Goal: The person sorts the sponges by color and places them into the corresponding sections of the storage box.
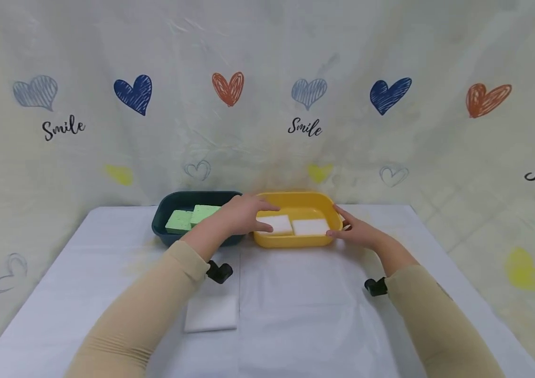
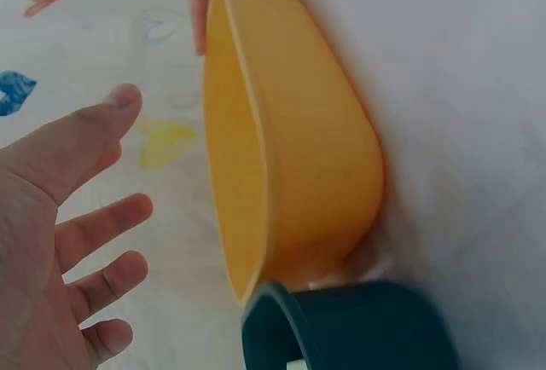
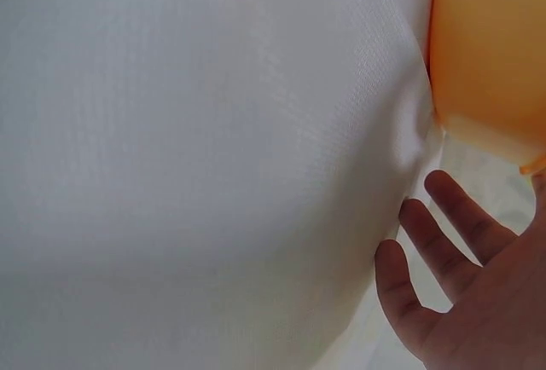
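In the head view a yellow plastic basin (image 1: 295,241) stands at the back of the table with two white sponge-like blocks (image 1: 311,227) inside. My left hand (image 1: 247,214) hovers over its left end, fingers and thumb spread and nothing between them. In the left wrist view that hand (image 2: 60,225) is apart from the basin's rim. My right hand (image 1: 359,231) touches the basin's right end, thumb at the front of the rim and a finger farther back. Its other fingers (image 3: 452,255) spread loosely outside the basin in the right wrist view.
To the left of the yellow basin, close against it, stands a dark green basin (image 1: 163,235) with green sponge-like blocks (image 1: 179,220). A white square pad (image 1: 211,315) lies nearer on the white-covered table (image 1: 310,310). A patterned curtain (image 1: 267,142) hangs behind.
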Available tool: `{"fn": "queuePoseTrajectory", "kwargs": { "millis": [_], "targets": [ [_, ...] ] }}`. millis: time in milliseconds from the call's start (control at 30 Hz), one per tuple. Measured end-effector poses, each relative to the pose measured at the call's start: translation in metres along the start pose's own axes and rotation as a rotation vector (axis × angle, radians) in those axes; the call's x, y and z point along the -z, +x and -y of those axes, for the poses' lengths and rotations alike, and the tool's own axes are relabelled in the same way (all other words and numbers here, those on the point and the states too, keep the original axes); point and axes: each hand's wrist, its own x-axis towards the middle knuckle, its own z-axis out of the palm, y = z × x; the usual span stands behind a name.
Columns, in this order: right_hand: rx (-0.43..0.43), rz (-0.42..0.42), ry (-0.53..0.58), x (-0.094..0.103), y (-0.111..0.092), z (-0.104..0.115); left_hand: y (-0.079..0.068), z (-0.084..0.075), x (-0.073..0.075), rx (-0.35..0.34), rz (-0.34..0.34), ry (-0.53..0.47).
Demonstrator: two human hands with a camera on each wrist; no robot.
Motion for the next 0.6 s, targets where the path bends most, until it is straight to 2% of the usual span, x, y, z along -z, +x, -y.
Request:
{"fn": "queuePoseTrajectory", "kwargs": {
  "millis": [333, 500, 600],
  "targets": [
    [0.007, -0.002, 0.003, -0.004, 0.004, -0.004, -0.056, 0.027, 0.002, 0.039, 0.005, 0.027],
    [0.006, -0.004, -0.026, -0.002, 0.002, -0.006, -0.076, 0.033, -0.003, 0.013, 0.009, 0.046],
    [0.022, -0.004, -0.03, -0.002, 0.004, -0.005, -0.094, 0.037, -0.007, 0.002, 0.009, 0.061]
  ]
}}
